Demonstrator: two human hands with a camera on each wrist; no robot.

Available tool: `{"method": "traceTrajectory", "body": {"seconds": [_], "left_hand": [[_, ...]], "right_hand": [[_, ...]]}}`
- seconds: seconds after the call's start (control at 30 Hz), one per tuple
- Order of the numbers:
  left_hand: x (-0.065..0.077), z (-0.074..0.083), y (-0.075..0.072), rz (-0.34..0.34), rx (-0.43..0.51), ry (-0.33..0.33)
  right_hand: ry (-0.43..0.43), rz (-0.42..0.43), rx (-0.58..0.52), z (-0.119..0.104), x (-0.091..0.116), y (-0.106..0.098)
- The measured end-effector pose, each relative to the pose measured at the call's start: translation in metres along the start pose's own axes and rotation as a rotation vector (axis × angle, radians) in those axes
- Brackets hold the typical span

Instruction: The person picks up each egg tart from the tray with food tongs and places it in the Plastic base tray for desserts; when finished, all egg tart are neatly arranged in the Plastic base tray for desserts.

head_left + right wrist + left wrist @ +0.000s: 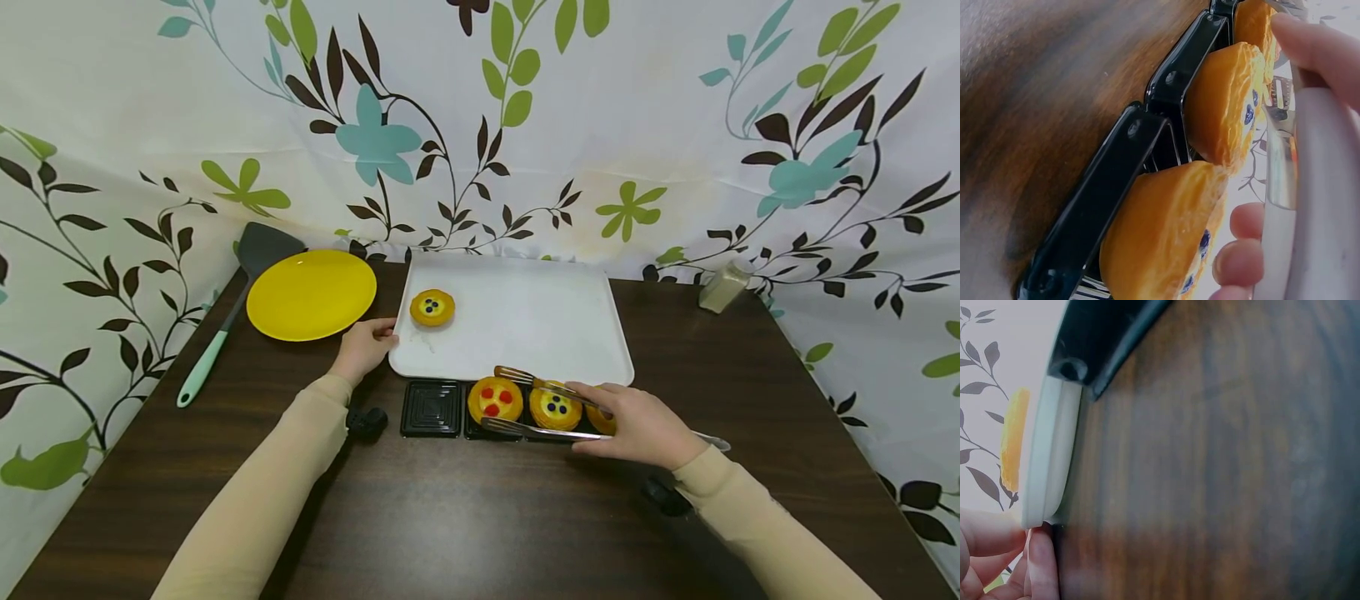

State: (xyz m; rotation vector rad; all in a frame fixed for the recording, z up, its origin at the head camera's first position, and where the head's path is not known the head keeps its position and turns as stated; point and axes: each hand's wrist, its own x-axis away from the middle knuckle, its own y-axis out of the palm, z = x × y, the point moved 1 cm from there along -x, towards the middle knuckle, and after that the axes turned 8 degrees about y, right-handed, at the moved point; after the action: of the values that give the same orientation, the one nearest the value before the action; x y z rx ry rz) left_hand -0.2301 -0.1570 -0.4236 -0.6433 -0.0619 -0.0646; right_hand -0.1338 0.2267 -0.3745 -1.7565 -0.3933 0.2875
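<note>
The left hand point(362, 348) is pinching the left rim of the white tray point(532, 317), its fingers closing above and below the edge in the left wrist view. The tray is lying near the middle of the far edge of the dark wooden surface point(465, 517), and a tart with blue berries point(432, 308) is sitting toward its left end.

The right hand point(637, 425) is gripping metal tongs point(566, 434), whose two arms are standing apart and pointing left. Their tips are lying over and beside a tart with red pieces point(495, 399); whether they are touching it, I cannot tell. That tart is resting in the black container point(431, 408), which is running along the tray's near side, its leftmost compartment showing a ridged base. To its right, a second berry tart point(556, 407) is sitting between the tong arms, and a third tart point(602, 421) is lying partly hidden by the hand.

Toward the surface's far left corner, a yellow plate point(311, 296) is lying beside a spatula point(217, 343), whose mint handle is pointing toward the left edge. A small shaker point(724, 288) is standing near the far right corner. Behind the far edge, a leaf-patterned cloth point(525, 167) is hanging.
</note>
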Motion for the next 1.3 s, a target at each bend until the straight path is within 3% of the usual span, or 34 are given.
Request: {"method": "traceTrajectory", "body": {"seconds": [0.57, 0.83, 1.03, 1.3], "left_hand": [[-0.002, -0.002, -0.004, 0.012, -0.001, 0.0], [0.0, -0.004, -0.005, 0.007, 0.008, -0.007], [0.0, -0.004, -0.004, 0.014, 0.009, -0.005], [0.001, 0.001, 0.001, 0.007, 0.011, -0.006]], "right_hand": [[-0.017, 0.038, 0.02, 0.002, -0.002, -0.001], [-0.032, 0.052, -0.03, 0.001, -0.006, -0.006], [-0.041, 0.066, -0.02, 0.002, -0.019, -0.011], [0.023, 0.017, -0.048, 0.002, -0.051, -0.018]]}}
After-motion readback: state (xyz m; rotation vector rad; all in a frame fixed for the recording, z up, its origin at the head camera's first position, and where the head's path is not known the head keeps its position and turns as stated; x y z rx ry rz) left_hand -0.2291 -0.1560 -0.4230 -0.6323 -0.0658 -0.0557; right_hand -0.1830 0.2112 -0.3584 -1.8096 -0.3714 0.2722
